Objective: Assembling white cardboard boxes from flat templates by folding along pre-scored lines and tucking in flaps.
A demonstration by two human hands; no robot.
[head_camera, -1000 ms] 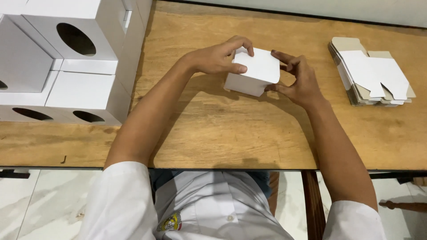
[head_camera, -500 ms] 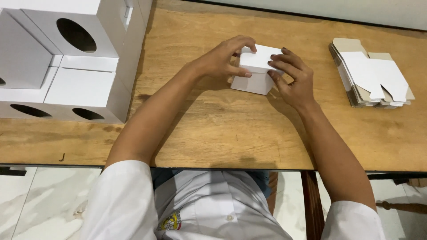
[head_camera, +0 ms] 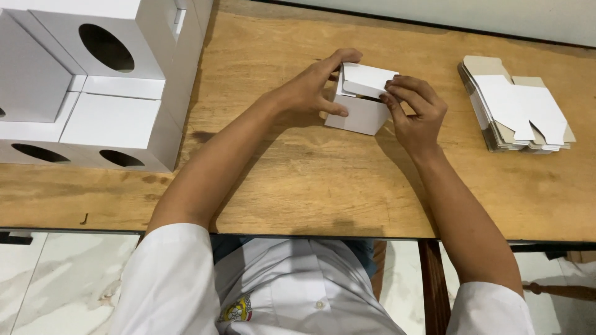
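1 small white box [head_camera: 362,105] stands on the wooden table [head_camera: 298,180], near the far centre. 2 hands work on it. At the far left of the table sits a stack of assembled white boxes [head_camera: 93,87]; 4 round cut-outs are visible on their faces, and the exact box count cannot be told. At the far right lies 1 pile of flat box blanks [head_camera: 518,105], white on top with brown card showing beneath.

Compared with 0.5 s ago, the small box now rests with its base on the table, and its top flap [head_camera: 367,78] is raised and only partly closed. The hands have shifted from a wrap-around grasp to the box's sides and flap.

The left hand [head_camera: 310,87] braces the box's left side, thumb low against the front face and fingers curled over the top rear edge. The right hand [head_camera: 416,111] pinches the right edge of the flap between thumb and fingertips, knuckles bent. Both forearms lie across the table, angled inward.
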